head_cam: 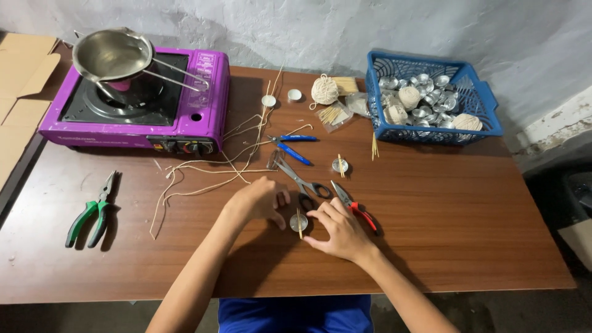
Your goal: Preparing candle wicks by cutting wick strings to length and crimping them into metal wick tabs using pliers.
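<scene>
Small metal cup (298, 222) with upright stick, between left hand (258, 201) and right hand (337, 231); both loosely open, fingertips touching it, near counter's front edge.

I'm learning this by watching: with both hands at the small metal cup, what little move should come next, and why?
Probably steady the stick. The small metal cup sits between the left hand and the right hand, with a thin wooden stick lying across its rim. Whether a string hangs from it cannot be seen.

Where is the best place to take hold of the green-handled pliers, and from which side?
Probably grip the green-handled pliers by the two handles, from above at the near end. They lie flat on the table with jaws pointing away and handles slightly spread, clear of other things.
</scene>
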